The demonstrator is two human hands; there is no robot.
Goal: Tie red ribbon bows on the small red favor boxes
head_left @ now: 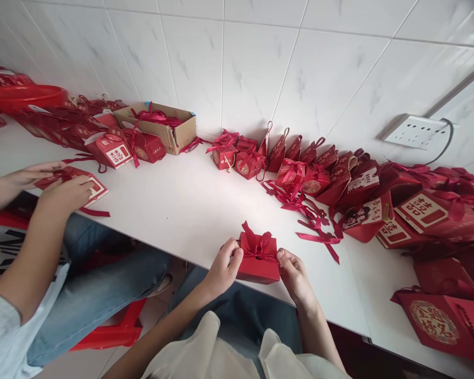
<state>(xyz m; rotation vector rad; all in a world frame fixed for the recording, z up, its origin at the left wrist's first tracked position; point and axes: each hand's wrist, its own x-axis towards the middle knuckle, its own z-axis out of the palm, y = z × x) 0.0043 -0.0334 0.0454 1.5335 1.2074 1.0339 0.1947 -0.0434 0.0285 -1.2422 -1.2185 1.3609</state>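
Note:
Close to the near edge of the table, a red gift box (pixel 258 272) sits between my hands. A dark red ribbon (pixel 257 245) is tied in a bow across its top, and its tails stick up. My left hand (pixel 224 268) pinches the ribbon at the box's left side. On the other side my right hand (pixel 295 275) is closed on the ribbon with thumb and forefinger. Loose ribbons (pixel 300 208) lie in a tangle beyond the box, up and to the right.
Along the wall and on the right stand many red boxes (pixel 422 210). A cardboard carton (pixel 185 138) holds more ribbon. At left, a co-worker's hands (pixel 65 192) handle a flatter red box (pixel 98 192). A red basin (pixel 26 97) is at far left; a power strip (pixel 418 131) hangs on the wall.

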